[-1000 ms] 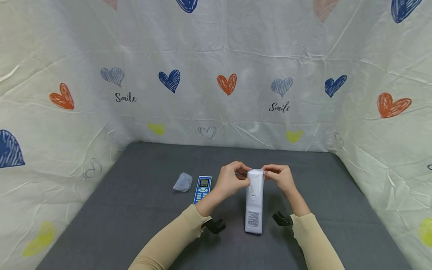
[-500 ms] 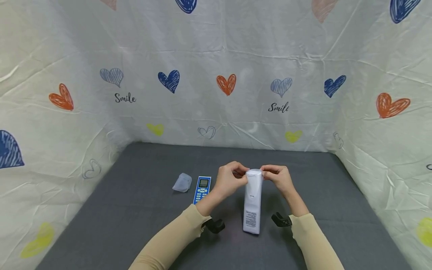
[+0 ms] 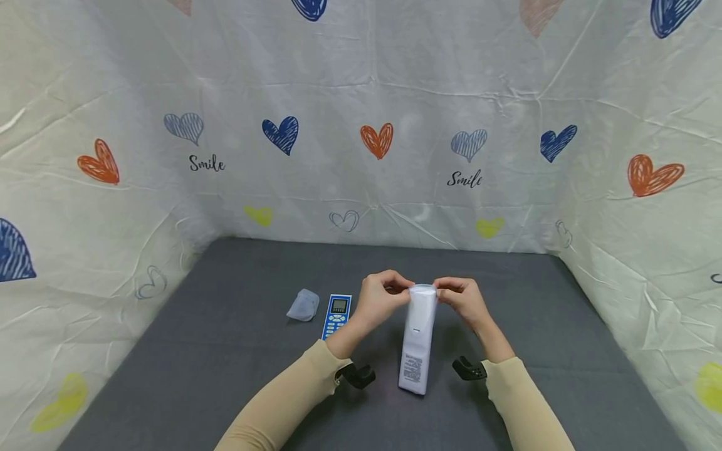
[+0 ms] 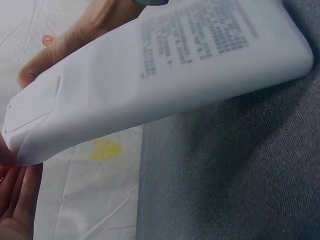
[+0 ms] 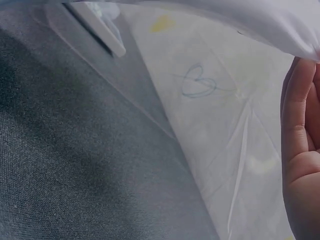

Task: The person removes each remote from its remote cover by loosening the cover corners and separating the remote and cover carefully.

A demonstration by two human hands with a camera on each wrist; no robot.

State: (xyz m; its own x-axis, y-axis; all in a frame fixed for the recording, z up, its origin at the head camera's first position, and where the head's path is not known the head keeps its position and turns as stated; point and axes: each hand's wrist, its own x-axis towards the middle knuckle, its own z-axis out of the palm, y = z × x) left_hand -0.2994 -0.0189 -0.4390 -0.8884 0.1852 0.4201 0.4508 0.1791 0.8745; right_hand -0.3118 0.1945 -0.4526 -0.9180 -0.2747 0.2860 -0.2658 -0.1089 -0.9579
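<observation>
Remote [image 3: 416, 341]: white one, back side up w/ printed label showing; near end rests on the desk [image 3: 225, 351], far end raised. Over the last sec the near end has slid a bit to my left, so it now leans at more of a slant.
Clear sleeve [image 3: 423, 292]: thin plastic wrap over the remote's far tip; seems to sit about where it was a sec ago, so I judge the sleeve work is only at the tip so far.
Left hand [image 3: 381, 299]: fingers curled, pinching the sleeve edge at the left of the remote tip, same grip as before.
Right hand [image 3: 464, 298]: mirrors it, pinching the sleeve at the right of the tip. Both hands close together, only the remote tip between them.
Blue remote [image 3: 336, 314]: flat on desk, just left of my left hand, face up w/ small screen.
Crumpled plastic [image 3: 303, 305]: just left of blue remote, apart from it.
In the way: nothing btwn hands and remote; blue remote is near my left wrist.
Backdrop [image 3: 361, 125]: white sheet w/ hearts, behind and on both sides of desk.
</observation>
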